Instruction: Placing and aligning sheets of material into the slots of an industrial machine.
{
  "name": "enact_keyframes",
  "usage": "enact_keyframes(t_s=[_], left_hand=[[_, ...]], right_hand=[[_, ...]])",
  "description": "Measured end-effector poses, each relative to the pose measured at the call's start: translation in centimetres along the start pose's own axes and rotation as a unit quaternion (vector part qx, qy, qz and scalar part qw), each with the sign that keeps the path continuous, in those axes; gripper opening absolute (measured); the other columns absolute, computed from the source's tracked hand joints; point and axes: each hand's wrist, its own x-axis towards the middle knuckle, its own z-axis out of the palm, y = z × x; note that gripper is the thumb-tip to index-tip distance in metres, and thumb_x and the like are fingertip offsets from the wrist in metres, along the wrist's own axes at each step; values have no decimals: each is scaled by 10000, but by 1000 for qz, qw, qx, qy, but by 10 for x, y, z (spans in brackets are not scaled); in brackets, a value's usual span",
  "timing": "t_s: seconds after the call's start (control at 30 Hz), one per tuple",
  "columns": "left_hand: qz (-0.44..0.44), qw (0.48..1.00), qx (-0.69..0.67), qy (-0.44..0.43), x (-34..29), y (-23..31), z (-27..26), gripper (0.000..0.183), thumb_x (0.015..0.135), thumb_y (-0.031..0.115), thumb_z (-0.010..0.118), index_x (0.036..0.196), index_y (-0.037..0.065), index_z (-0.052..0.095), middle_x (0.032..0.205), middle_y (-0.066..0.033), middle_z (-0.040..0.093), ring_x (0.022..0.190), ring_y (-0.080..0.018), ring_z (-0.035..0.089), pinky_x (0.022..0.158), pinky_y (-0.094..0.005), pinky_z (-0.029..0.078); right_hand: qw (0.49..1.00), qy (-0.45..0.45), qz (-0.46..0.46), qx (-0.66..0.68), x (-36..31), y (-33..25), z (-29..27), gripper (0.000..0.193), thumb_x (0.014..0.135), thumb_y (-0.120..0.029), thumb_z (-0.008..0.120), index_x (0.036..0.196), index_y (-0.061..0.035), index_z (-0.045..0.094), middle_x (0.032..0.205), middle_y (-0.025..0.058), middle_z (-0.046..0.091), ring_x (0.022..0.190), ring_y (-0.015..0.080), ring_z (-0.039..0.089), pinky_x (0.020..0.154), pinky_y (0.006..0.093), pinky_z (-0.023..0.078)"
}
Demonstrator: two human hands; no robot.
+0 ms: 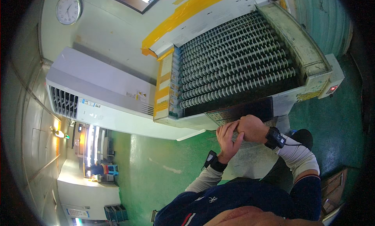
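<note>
My two hands meet in front of a conveyor machine. My left hand [228, 143] has its fingers stretched forward and its thumb apart, the tips touching my right hand. Curled closed, my right hand [254, 128] lies over the lower edge of a thin dark panel [256, 108]; what is inside its fingers, if anything, is hidden. The panel sits against the machine's front edge, and its left part shows a faint grid pattern. Just beyond are rows of grey disc rollers [238, 61] on parallel shafts. A black device is strapped round each wrist.
A pale metal side wall [300, 42] bounds the rollers on the right, with a red switch [332, 89] on a box outside it. To the left lies a long white air-conditioner-like cabinet [101, 81]. A wooden frame [334, 187] is at lower right, above green floor [148, 167].
</note>
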Motion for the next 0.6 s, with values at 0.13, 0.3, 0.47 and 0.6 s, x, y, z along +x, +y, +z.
enact_keyframes(t_s=[0.13,0.3,0.47,0.6], left_hand=[[10,1000,3,3,1,1,0,466,901,294,738,1289,42,682,1257,-115,704,1154,-324,631,1037,-473,409],[-2,1000,7,-8,1,0,0,476,903,313,730,1291,40,686,1254,-115,703,1152,-324,628,1045,-475,406],[-4,1000,5,-5,1,1,1,478,902,316,727,1289,39,686,1254,-118,702,1161,-327,623,1054,-482,402],[-9,1000,-1,-6,1,1,0,482,892,312,733,1288,40,685,1251,-123,701,1162,-335,620,1054,-488,400]], right_hand=[[1000,7,10,-3,-1,-1,0,160,745,-219,716,721,-66,753,781,173,744,809,375,752,752,485,596],[1000,-2,2,-10,0,-1,-2,159,754,-215,710,712,-68,751,776,173,743,800,365,753,748,483,597],[1000,-18,10,-13,0,0,-3,160,755,-216,709,709,-68,750,780,174,743,795,364,751,744,479,597],[1000,1,0,-9,-1,1,-1,165,744,-226,713,704,-70,748,771,172,740,788,367,750,734,481,594]])
